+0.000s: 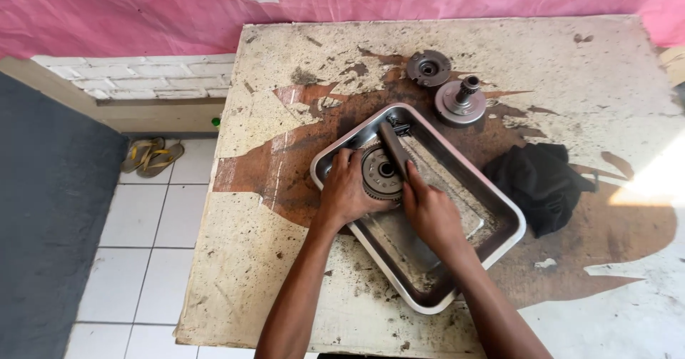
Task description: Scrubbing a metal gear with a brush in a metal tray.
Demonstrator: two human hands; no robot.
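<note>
Table top: cream paint, worn and flaked, speckled with dark grime; a large reddish-brown bare patch runs across the middle. Tray: silvery metal rim, the inside dull grey and smeared with oily brown residue. Toothed round part in the tray: dark grey metal with a blackened centre. Bar lying over it: dark grey-brown. Two round parts on the table: dark grey and lighter steel grey. Cloth: black. Backdrop sheet: pink with white shapes. Wall bricks: white. Floor tiles: white with grey joints. Mat: dark grey. Sandals: olive-tan.
</note>
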